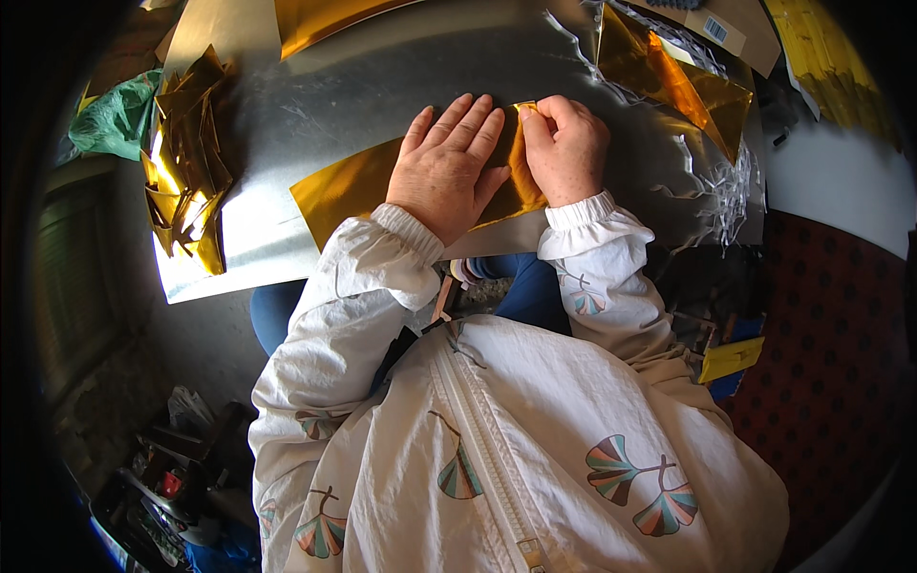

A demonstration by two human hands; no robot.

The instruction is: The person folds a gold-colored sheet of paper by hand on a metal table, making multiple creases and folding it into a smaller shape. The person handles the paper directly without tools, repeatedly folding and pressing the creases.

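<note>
A sheet of shiny gold foil paper (349, 186) lies on the metal-topped table (315, 91) in front of me. My left hand (447, 164) rests flat on it, fingers stretched toward the far side. At the sheet's right end my right hand (565, 148) pinches the far corner between thumb and bent fingers. There the gold paper curls up slightly between the two hands. Part of the sheet is hidden beneath my left palm.
Folded gold paper pieces (191, 162) are piled at the table's left edge, beside a green plastic bag (117, 116). More gold paper (669, 81) lies at the back right, with white shredded strips (731, 196) near it. Another gold sheet (325, 21) sits at the far edge.
</note>
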